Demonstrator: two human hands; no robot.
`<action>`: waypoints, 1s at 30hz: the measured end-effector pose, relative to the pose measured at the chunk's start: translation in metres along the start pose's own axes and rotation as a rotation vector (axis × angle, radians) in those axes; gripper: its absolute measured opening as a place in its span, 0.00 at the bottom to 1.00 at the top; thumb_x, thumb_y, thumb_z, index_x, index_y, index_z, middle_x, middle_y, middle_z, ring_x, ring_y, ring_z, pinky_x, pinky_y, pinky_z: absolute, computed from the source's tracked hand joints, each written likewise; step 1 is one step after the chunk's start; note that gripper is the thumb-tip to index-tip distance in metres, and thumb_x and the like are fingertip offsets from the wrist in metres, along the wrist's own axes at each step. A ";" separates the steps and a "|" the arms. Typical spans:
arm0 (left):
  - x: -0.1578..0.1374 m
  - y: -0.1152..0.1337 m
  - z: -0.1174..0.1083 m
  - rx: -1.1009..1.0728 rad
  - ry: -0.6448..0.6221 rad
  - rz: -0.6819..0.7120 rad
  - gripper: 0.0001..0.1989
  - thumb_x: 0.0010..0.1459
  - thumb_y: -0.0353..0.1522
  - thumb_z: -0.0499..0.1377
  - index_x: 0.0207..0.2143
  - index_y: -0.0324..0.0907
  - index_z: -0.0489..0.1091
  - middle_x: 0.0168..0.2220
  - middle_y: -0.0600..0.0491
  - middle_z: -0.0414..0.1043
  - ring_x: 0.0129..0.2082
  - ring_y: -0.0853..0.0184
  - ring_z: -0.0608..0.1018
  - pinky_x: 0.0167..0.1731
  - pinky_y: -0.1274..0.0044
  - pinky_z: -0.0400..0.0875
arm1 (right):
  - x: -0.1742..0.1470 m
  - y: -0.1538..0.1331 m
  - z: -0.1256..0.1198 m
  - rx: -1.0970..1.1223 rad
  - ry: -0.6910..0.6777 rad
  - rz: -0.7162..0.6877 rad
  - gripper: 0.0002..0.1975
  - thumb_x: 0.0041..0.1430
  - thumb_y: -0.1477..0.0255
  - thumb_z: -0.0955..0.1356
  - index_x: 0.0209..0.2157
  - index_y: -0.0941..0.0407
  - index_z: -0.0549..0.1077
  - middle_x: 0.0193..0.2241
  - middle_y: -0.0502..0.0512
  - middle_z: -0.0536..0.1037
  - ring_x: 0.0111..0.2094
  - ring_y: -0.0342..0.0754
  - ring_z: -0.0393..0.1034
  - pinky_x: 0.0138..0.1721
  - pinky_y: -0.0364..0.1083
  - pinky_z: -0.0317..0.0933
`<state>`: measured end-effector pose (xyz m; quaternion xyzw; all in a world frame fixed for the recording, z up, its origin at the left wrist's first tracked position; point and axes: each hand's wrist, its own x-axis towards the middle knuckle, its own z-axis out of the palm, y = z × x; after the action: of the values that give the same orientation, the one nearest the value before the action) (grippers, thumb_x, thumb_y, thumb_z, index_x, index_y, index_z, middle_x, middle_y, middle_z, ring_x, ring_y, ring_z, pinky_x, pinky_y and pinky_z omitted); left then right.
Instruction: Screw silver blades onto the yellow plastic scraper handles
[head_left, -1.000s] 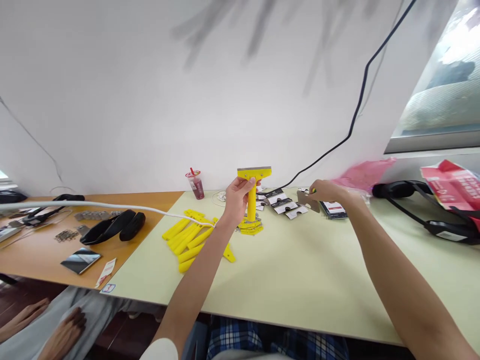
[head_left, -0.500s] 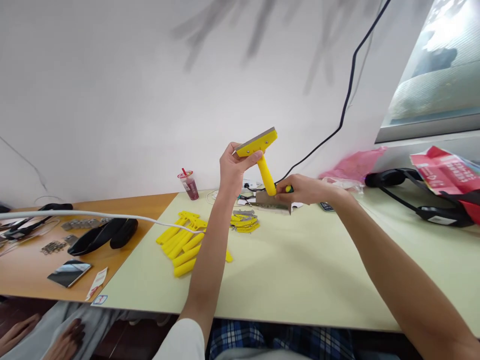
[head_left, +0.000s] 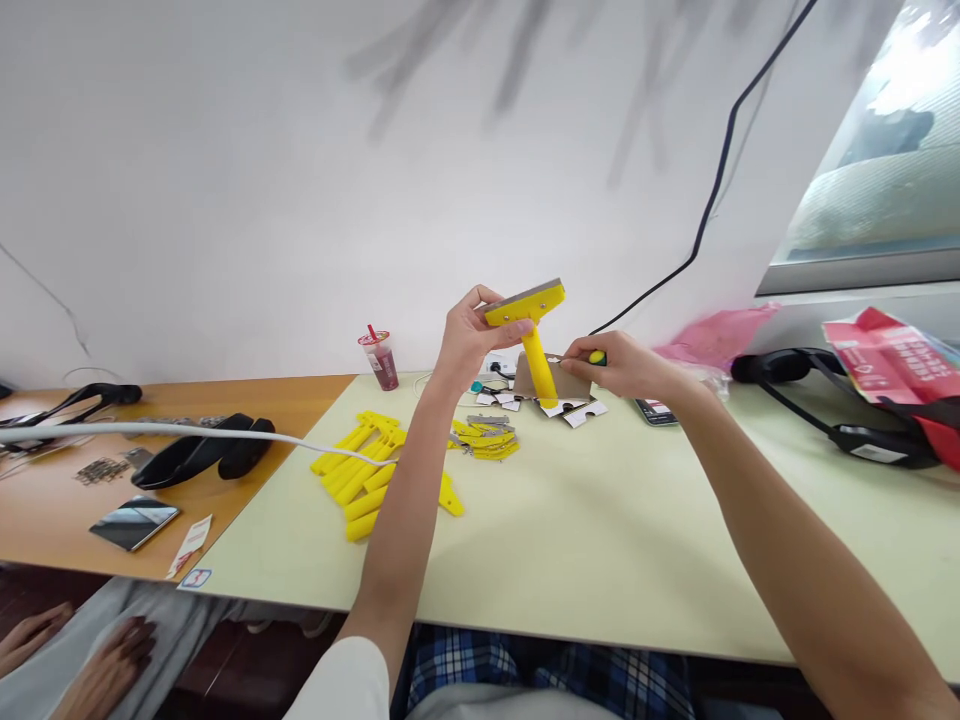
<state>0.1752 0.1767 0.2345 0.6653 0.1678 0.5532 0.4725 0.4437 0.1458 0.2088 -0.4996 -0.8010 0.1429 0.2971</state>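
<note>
My left hand (head_left: 480, 335) grips a yellow scraper (head_left: 541, 345) by its head, raised above the table. Its wide head has a grey blade edge and two screws, and the yellow handle hangs downward. My right hand (head_left: 619, 365) is closed around a small screwdriver (head_left: 598, 358) with a yellow and green handle, just right of the scraper and apart from it. Most of the screwdriver is hidden by the fingers. Below lie several yellow scraper handles (head_left: 352, 460) and a pile of yellow head plates (head_left: 487, 440), partly behind my left forearm.
An opened cardboard box (head_left: 574, 385) stands behind the scraper, with a phone (head_left: 656, 412) to its right. A drink cup (head_left: 380, 362) is near the wall. Black headgear (head_left: 817, 400) lies at right, a white cable (head_left: 225, 432) crosses at left, and another person's hands (head_left: 112, 655) rest lower left.
My right hand has moved away from the scraper's handle, up and to the right. The scraper has shifted slightly right and down in the view, still in my left hand.
</note>
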 end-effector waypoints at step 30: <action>-0.005 -0.007 -0.035 0.176 -0.330 -0.044 0.17 0.49 0.43 0.84 0.37 0.44 0.91 0.41 0.46 0.85 0.40 0.60 0.84 0.42 0.68 0.78 | -0.009 -0.028 0.006 0.818 -0.092 -0.017 0.34 0.65 0.34 0.73 0.42 0.54 0.82 0.14 0.44 0.65 0.15 0.40 0.45 0.17 0.45 0.43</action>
<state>0.1443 0.1917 0.2241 0.7819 0.1504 0.4094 0.4455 0.4226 0.1259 0.2157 -0.3268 -0.6945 0.4695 0.4364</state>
